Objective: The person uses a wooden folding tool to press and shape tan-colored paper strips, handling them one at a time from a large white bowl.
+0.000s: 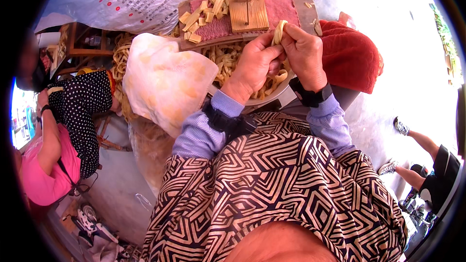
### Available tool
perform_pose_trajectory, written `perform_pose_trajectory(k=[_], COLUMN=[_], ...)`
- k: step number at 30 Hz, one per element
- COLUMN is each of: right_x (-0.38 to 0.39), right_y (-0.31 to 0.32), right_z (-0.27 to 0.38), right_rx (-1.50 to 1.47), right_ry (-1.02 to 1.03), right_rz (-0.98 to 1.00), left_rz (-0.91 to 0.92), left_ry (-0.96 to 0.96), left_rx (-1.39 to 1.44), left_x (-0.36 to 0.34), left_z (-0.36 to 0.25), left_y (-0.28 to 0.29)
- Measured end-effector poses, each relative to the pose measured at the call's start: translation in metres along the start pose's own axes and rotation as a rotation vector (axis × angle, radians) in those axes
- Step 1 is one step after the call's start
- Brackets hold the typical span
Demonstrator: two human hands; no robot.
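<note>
Both hands meet above the near edge of a wooden board [307,18]. My left hand [252,68] is closed, its thumb and fingers pinching a twisted pale yellow strip [279,33] that looks like bean curd skin. From the other side my right hand [306,54] grips the same strip, which loops up between the fingertips. Pink cloth [279,7] covers part of the board. On it rest a wooden block [240,15] with an upright piece and a pile of short cut strips [194,19]. Below the hands, a pale basin [286,98] holds many similar strips.
A white stained cloth [165,80] lies left of the basin, with a printed sack [145,5] behind. Red cloth [352,58] drapes at the right. A wooden frame [80,51] and a person in pink [48,165] are at left; another person's legs [417,165] show at right.
</note>
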State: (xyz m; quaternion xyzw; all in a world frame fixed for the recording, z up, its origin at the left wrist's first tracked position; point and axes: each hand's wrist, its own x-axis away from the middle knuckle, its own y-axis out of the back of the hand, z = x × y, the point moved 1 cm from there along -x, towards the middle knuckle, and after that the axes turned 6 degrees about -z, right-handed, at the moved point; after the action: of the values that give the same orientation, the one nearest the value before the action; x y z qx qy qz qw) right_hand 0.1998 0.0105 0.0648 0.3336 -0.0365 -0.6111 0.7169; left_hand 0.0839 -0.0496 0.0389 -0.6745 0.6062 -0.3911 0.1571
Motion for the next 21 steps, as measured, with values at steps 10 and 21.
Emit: perform_pose_trajectory(k=[10,21], right_x=[0.022,0.020], right_y=[-0.017,-0.017], right_z=[-0.041,-0.018], right_rx=[-0.737,-0.417], right_ry=[-0.747,-0.194], right_rz=[0.475,0.109], left_rz=[-0.110,-0.301], left_ry=[-0.856,-0.569], left_rx=[-1.244,-1.174], left_x=[0.007,0.002], left_z=[-0.015,-0.014], left_y=[0.016,0.012])
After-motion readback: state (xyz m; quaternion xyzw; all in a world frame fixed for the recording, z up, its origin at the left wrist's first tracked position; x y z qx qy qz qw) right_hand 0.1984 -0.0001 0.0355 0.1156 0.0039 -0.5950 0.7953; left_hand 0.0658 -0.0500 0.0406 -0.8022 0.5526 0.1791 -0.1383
